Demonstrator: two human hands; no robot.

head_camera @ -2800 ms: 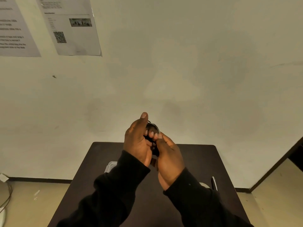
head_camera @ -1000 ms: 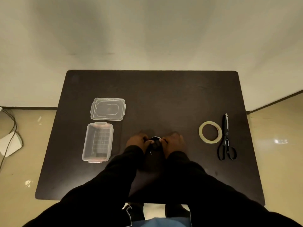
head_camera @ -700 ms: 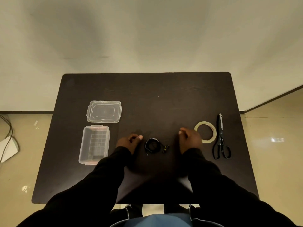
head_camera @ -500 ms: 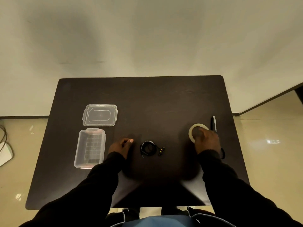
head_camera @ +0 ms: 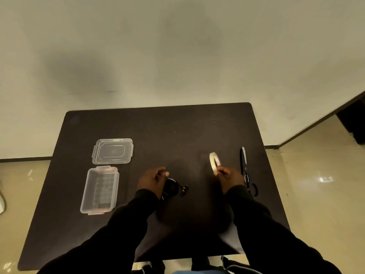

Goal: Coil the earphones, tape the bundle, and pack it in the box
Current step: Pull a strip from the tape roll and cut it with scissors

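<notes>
**Tape roll being lifted while the coil is being steadied**

Near the table's (head_camera: 177, 123) front edge, the coil (head_camera: 171, 189) of earphones is lying flat, with the earbuds (head_camera: 183, 190) trailing just to its right. It is being touched or covered at its left side by the left hand (head_camera: 152, 180), whose fingers are loosely curled; whether the cable is actually being gripped cannot be told. The tape (head_camera: 214, 161) is being pinched on edge by the right hand (head_camera: 229, 179), clear of the table.

The coil is being judged light, soft and springy, likely to unwind if released; it is best taken across its loops, not by the buds. The box (head_camera: 99, 189) and lid (head_camera: 112, 151) are lying at the left, the scissors (head_camera: 245, 171) at the right. No writing is being made out.
</notes>
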